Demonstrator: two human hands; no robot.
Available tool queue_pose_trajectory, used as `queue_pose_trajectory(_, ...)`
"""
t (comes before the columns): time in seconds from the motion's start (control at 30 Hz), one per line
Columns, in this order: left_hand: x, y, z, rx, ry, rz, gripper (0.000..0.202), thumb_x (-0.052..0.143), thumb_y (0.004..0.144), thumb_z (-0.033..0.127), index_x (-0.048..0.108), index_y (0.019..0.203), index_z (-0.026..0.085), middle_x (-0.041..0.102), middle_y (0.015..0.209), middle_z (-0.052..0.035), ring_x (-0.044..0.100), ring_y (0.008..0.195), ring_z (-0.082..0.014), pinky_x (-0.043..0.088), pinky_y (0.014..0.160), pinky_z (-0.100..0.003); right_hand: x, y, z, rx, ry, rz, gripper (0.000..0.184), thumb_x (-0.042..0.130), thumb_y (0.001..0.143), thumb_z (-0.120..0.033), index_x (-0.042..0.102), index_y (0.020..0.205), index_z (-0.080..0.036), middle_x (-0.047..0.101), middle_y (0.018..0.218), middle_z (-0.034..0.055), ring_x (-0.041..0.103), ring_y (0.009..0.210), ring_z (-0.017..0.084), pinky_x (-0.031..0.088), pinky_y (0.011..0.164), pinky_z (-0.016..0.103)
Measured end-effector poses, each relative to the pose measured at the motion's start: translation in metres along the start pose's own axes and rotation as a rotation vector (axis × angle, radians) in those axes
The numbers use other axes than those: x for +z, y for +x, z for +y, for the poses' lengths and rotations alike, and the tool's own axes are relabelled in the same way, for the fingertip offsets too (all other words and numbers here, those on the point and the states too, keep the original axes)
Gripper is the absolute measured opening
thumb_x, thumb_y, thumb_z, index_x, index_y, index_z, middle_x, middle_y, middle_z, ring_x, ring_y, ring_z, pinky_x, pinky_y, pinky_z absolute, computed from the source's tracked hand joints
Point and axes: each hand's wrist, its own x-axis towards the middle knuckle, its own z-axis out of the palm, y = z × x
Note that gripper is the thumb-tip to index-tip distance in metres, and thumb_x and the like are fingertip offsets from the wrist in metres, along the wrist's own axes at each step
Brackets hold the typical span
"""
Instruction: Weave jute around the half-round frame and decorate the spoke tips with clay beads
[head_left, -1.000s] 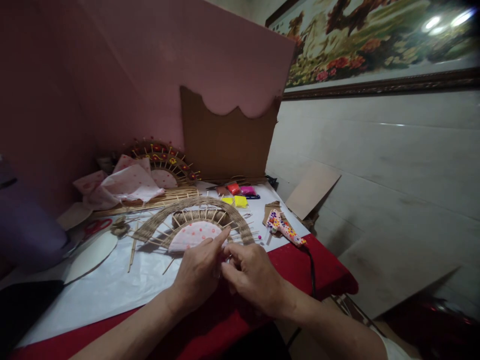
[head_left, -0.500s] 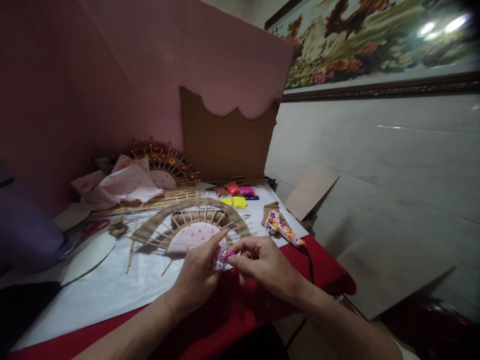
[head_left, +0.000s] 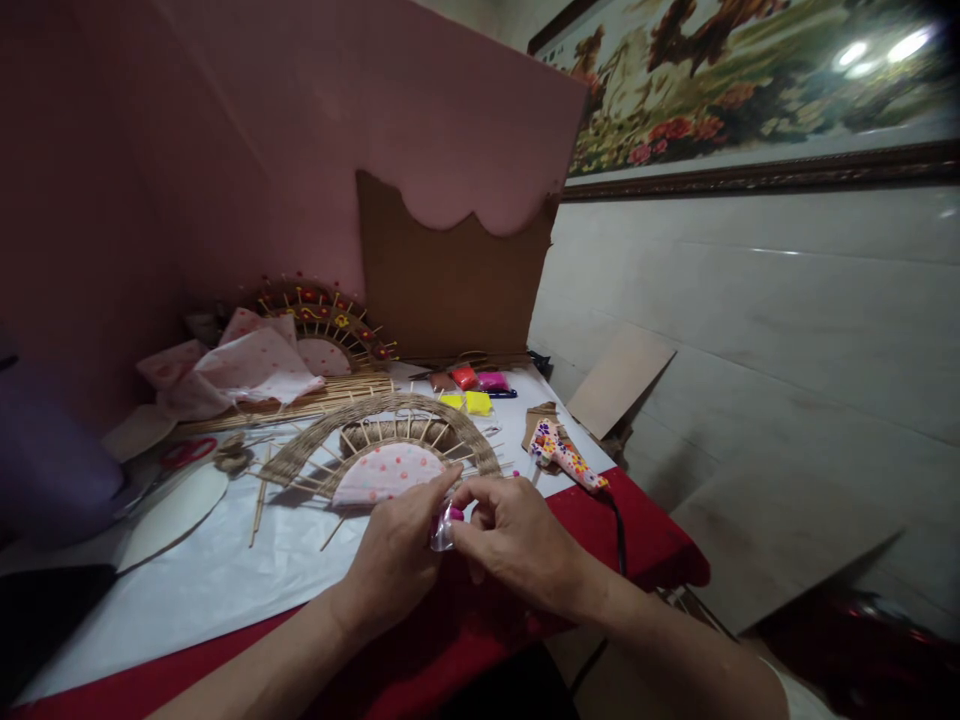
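Over the table's front edge, a small clear plastic packet (head_left: 441,535) with magenta modelling clay (head_left: 456,514) is held between both my hands. My left hand (head_left: 397,545) is closed round the packet, its thumb pointing up and away. The fingers of my right hand (head_left: 517,535) are bent and pinch at the clay by the packet's mouth; their tips are partly hidden. Just beyond my hands lies a half-round fan shape of sticks and woven twine (head_left: 405,402), with a pink dotted cloth centre (head_left: 386,472). A tiny magenta bit (head_left: 516,474) shows past my right knuckles.
Several clay packets, including yellow (head_left: 478,403) and red (head_left: 464,376), lie behind the fan. A flower-patterned glue gun (head_left: 566,458) rests on cardboard at right, its cord hanging down. Scissors (head_left: 187,453) and dotted cloth (head_left: 251,365) are at left. A decorated fan (head_left: 330,315) stands behind.
My right hand has turned slightly, with its fingers more curled at the packet. More of the clear plastic shows below the clay. The tiny magenta bit has come into sight beyond my right hand.
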Motion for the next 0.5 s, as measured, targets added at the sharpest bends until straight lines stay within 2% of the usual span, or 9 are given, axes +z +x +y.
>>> queue_pose_trajectory(0.07, 0.0, 0.0, 0.001, 0.013, -0.011, -0.002, 0.052, 0.046, 0.075, 0.005, 0.044, 0.126, 0.014, 0.067, 0.109, -0.0127, 0.063, 0.097, -0.0221, 0.049, 0.083, -0.038, 0.002, 0.001, 0.001, -0.008, 0.028, 0.018, 0.011, 0.054, 0.069, -0.009, 0.06, 0.066, -0.018, 0.057, 0.045, -0.0022, 0.051, 0.041, 0.01, 0.032, 0.039, 0.02)
queue_pose_trajectory(0.13, 0.001, 0.0, 0.001, 0.006, -0.024, -0.002, 0.05, 0.046, 0.076, 0.007, 0.044, 0.126, 0.015, 0.067, 0.107, -0.0124, 0.064, 0.095, -0.0219, 0.05, 0.081, -0.037, -0.001, 0.004, 0.003, 0.041, 0.171, -0.021, 0.007, 0.056, 0.067, -0.011, 0.058, 0.064, -0.017, 0.057, 0.045, -0.0026, 0.049, 0.04, 0.009, 0.03, 0.039, 0.019)
queue_pose_trajectory(0.2, 0.001, 0.0, 0.0, -0.013, -0.039, -0.004, 0.049, 0.047, 0.077, 0.008, 0.045, 0.125, 0.017, 0.067, 0.107, -0.0118, 0.063, 0.096, -0.0222, 0.05, 0.081, -0.037, -0.009, 0.006, 0.002, 0.124, 0.443, -0.114, 0.006, 0.057, 0.068, -0.017, 0.056, 0.062, -0.017, 0.053, 0.041, -0.0041, 0.043, 0.035, 0.008, 0.028, 0.037, 0.019)
queue_pose_trajectory(0.27, 0.001, 0.001, -0.002, -0.041, -0.048, -0.006, 0.05, 0.048, 0.077, 0.008, 0.046, 0.125, 0.019, 0.067, 0.107, -0.0109, 0.063, 0.096, -0.0226, 0.049, 0.081, -0.037, -0.024, 0.007, -0.002, 0.168, 0.771, -0.167, 0.015, 0.055, 0.071, -0.025, 0.053, 0.058, -0.017, 0.047, 0.036, -0.006, 0.036, 0.033, 0.006, 0.026, 0.037, 0.019)
queue_pose_trajectory(0.33, 0.001, 0.001, -0.005, -0.081, -0.054, 0.006, 0.049, 0.05, 0.077, 0.01, 0.046, 0.125, 0.02, 0.067, 0.107, -0.0104, 0.063, 0.094, -0.0225, 0.049, 0.08, -0.038, -0.042, 0.007, -0.007, 0.124, 1.0, -0.081, 0.022, 0.053, 0.074, -0.029, 0.048, 0.055, -0.018, 0.046, 0.037, -0.0059, 0.036, 0.036, 0.006, 0.027, 0.038, 0.019)
queue_pose_trajectory(0.43, 0.001, 0.003, -0.008, -0.134, -0.084, 0.032, 0.045, 0.051, 0.079, 0.013, 0.048, 0.123, 0.018, 0.069, 0.101, -0.0092, 0.064, 0.084, -0.0205, 0.049, 0.074, -0.035, -0.059, 0.006, -0.009, 0.077, 1.009, 0.017, 0.015, 0.059, 0.075, -0.028, 0.054, 0.066, -0.017, 0.057, 0.049, -0.003, 0.042, 0.039, 0.006, 0.024, 0.035, 0.016)
queue_pose_trajectory(0.5, 0.001, 0.003, -0.008, -0.14, -0.122, 0.043, 0.042, 0.052, 0.08, 0.015, 0.049, 0.121, 0.018, 0.07, 0.097, -0.0076, 0.064, 0.08, -0.0185, 0.049, 0.072, -0.033, -0.06, 0.006, -0.003, 0.099, 0.956, -0.006, 0.012, 0.061, 0.076, -0.027, 0.056, 0.076, -0.017, 0.062, 0.056, -0.0011, 0.044, 0.039, 0.005, 0.025, 0.034, 0.015)
